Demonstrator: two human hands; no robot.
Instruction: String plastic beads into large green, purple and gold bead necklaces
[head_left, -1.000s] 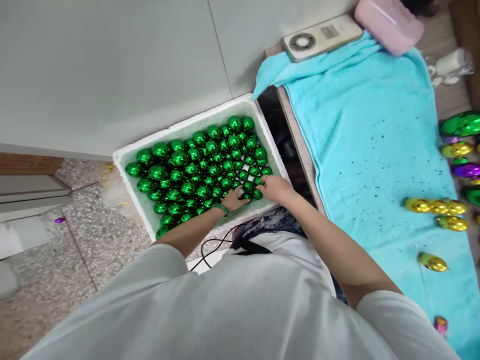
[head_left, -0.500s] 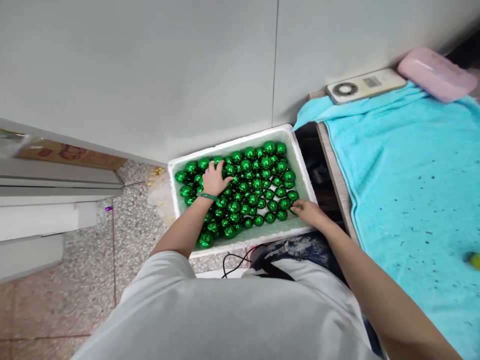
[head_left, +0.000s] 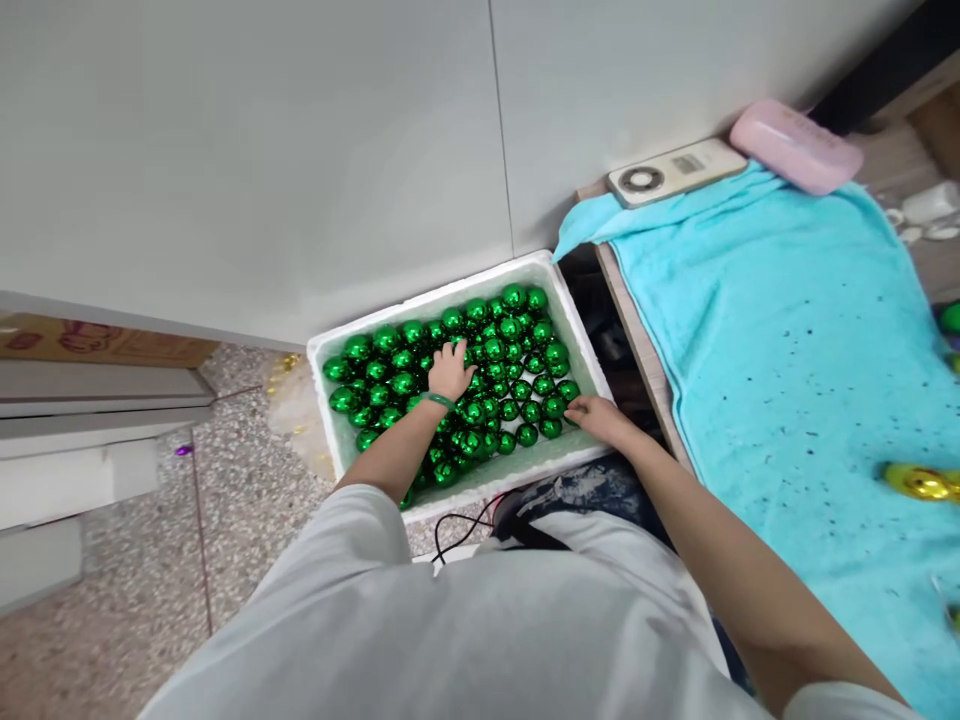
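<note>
Many shiny green bauble balls (head_left: 403,384) fill a white foam box (head_left: 444,290), loosely spread at its right end, where bits of the white bottom show between them. My left hand (head_left: 450,374), with a green bangle (head_left: 439,401) at the wrist, lies palm down on the balls near the box's middle, its fingers spread apart. At the box's front right corner, my right hand (head_left: 600,420) has thumb and fingers drawn together beside a green ball (head_left: 568,391). Whatever is between those fingertips is hidden.
A grey panel (head_left: 247,160) stands behind the box. To the right, a turquoise towel (head_left: 765,330) covers a board, with a cream device (head_left: 675,172), a pink case (head_left: 796,146) and a gold-yellow bauble (head_left: 926,482). A small purple piece (head_left: 184,451) lies on the floor.
My left hand has slid rightward across the balls, from the left part of the box toward its middle. My right hand stays at the same corner. The view has turned slightly right.
</note>
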